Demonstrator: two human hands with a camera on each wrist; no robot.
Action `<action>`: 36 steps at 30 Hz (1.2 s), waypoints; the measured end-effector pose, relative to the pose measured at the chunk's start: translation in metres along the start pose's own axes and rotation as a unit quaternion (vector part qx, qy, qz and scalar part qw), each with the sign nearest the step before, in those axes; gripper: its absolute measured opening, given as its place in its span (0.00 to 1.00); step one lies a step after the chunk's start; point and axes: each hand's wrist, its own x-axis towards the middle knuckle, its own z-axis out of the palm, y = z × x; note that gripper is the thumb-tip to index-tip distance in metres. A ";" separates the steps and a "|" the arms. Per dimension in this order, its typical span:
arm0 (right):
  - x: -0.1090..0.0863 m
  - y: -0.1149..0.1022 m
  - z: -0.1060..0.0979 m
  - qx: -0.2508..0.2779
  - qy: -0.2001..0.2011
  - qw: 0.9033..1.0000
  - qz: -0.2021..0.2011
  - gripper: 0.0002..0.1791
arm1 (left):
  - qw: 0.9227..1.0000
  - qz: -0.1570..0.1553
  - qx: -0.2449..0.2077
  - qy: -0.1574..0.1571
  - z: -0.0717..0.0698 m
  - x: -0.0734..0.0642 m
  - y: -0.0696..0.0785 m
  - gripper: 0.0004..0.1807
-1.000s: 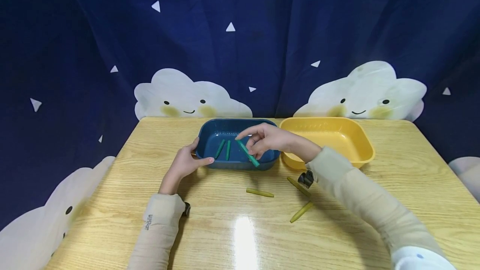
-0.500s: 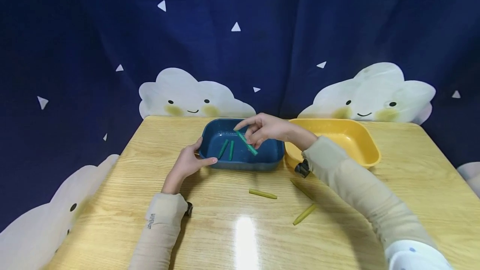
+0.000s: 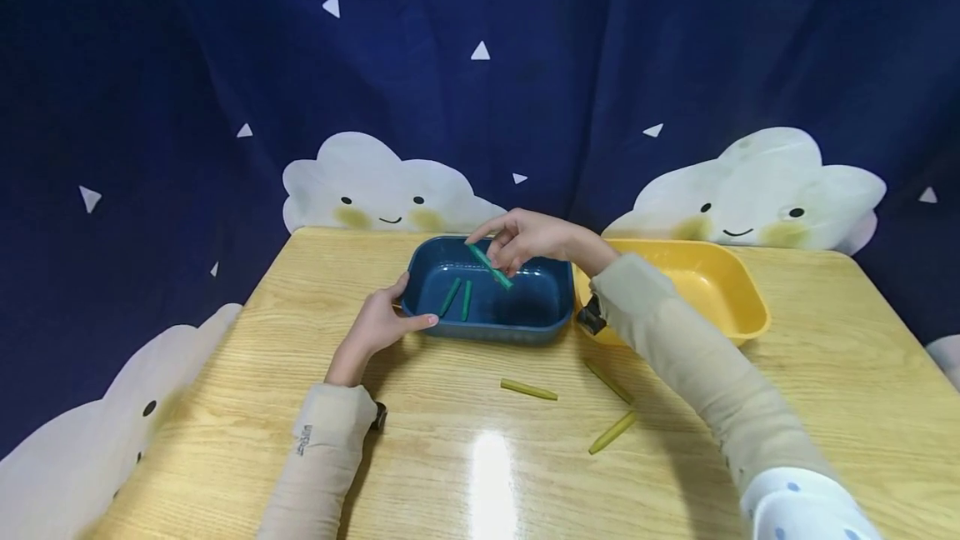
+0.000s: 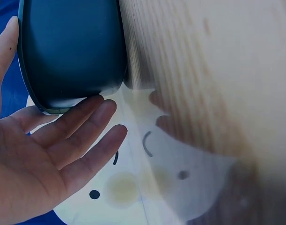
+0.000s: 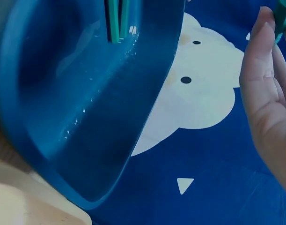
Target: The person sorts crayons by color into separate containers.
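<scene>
My right hand (image 3: 528,237) pinches a green crayon (image 3: 489,265) above the blue tray (image 3: 495,332), tilted down to the right. In the right wrist view this green crayon (image 5: 283,18) shows only partly, at the top right edge. Inside the tray lie two more green crayons, one slanted (image 3: 450,297) and one nearly straight (image 3: 467,301). At the tray's left end my left hand (image 3: 378,323) touches the outside, its thumb along the near wall. The left wrist view shows this left hand (image 4: 63,154) with fingers extended and spread against the tray's end.
To the right, beside the blue tray, stands a yellow tray (image 3: 750,319), partly behind the right forearm. Three yellow crayons lie on the wooden table (image 3: 420,457) in front: one left (image 3: 528,390), two right (image 3: 609,382). A dark blue curtain (image 3: 555,65) hangs behind.
My right hand has lifted up and away from me, raising the green crayon from the tray's near rim toward its far side. The left hand keeps its place at the tray.
</scene>
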 end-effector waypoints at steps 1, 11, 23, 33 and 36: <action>0.002 0.000 -0.001 0.001 0.002 1.000 0.001 0.28 | 1.000 0.001 0.000 0.000 0.000 0.000 0.000 0.52; 0.015 0.000 -0.014 -0.017 0.018 0.999 0.021 0.27 | 1.000 0.007 -0.003 0.001 0.003 0.002 -0.003 0.51; 0.048 0.001 -0.016 -0.012 0.016 1.000 0.006 0.27 | 1.000 0.003 0.008 0.004 -0.004 -0.002 -0.004 0.51; 0.061 0.024 -0.019 0.009 0.032 0.999 0.019 0.28 | 1.000 0.002 -0.005 -0.009 -0.002 0.003 -0.001 0.51; 0.065 0.033 -0.020 0.016 0.042 0.999 0.003 0.28 | 1.000 0.001 -0.006 -0.007 -0.001 0.003 -0.002 0.51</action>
